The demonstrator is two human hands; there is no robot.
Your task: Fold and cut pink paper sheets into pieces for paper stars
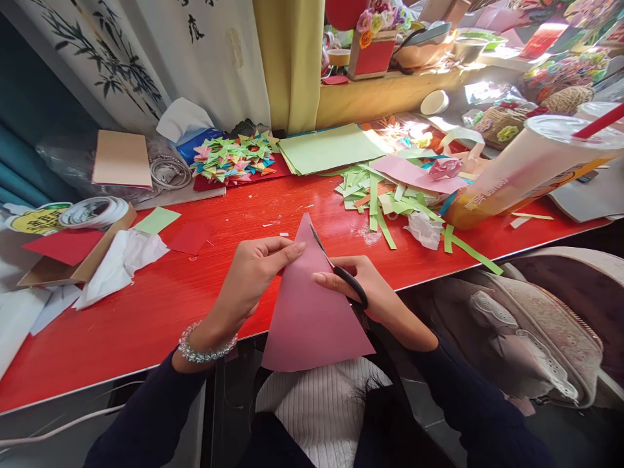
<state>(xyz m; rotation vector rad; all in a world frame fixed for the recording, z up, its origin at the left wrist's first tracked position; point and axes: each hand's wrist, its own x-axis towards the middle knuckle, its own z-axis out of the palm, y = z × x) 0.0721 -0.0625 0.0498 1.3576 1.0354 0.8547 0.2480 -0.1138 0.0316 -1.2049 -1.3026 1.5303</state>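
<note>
A pink sheet of paper (312,318), tapering to a point at its far end, hangs over the table's front edge. Near its tip, my left hand (263,266) pinches the left edge between thumb and fingers. My right hand (363,283) is closed on a pair of black-handled scissors (351,283), whose blades lie along the sheet's right edge close to the tip. The right thumb rests over the paper. Part of the scissors is hidden by the hand and the paper.
On the red table (234,221) lie green paper strips (375,195), a stack of green sheets (331,148), folded paper pieces (234,156) and small red and green squares. A tall drink cup (517,169) stands at right. A bag (526,331) sits below the edge.
</note>
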